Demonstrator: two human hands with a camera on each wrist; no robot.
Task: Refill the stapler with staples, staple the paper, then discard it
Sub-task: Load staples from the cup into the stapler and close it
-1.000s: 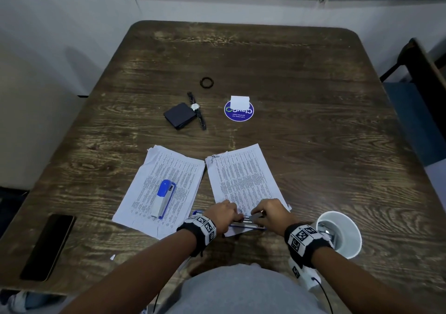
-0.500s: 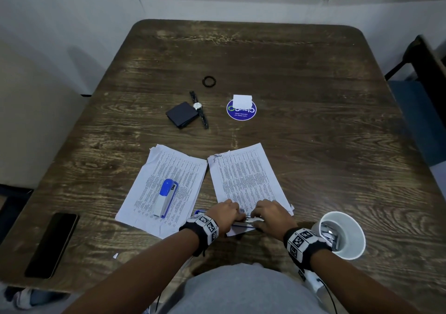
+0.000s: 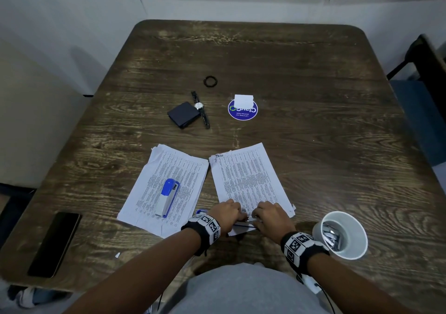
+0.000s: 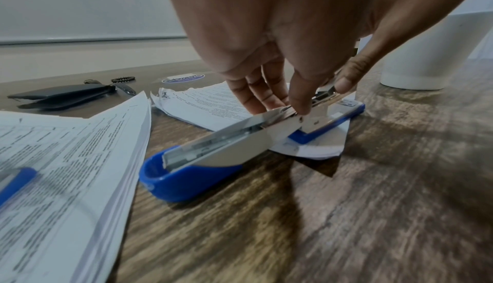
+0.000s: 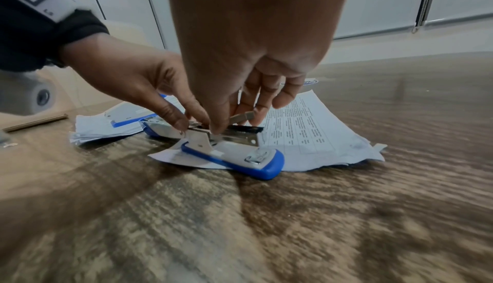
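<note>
A blue and white stapler (image 5: 240, 156) lies opened out flat on the near edge of the right paper stack (image 3: 248, 176). Its cover (image 4: 202, 152) is folded back to the left and its metal magazine (image 5: 240, 136) is exposed. My left hand (image 4: 282, 106) pinches the stapler at the hinge. My right hand (image 5: 234, 121) pinches a short strip of staples (image 5: 241, 117) just above the magazine. In the head view both hands (image 3: 237, 214) (image 3: 255, 216) hide most of the stapler.
A second, closed blue stapler (image 3: 167, 198) rests on the left paper stack (image 3: 178, 169). A white cup (image 3: 357, 248) holding staple strips stands right of my right wrist. A phone (image 3: 54, 243) lies front left. A wallet (image 3: 183, 114), watch (image 3: 200, 108), bead ring (image 3: 210, 81) and round sticker (image 3: 242, 112) lie further back.
Both hands stay at the open stapler and have drawn slightly closer together. Nothing else on the table has moved.
</note>
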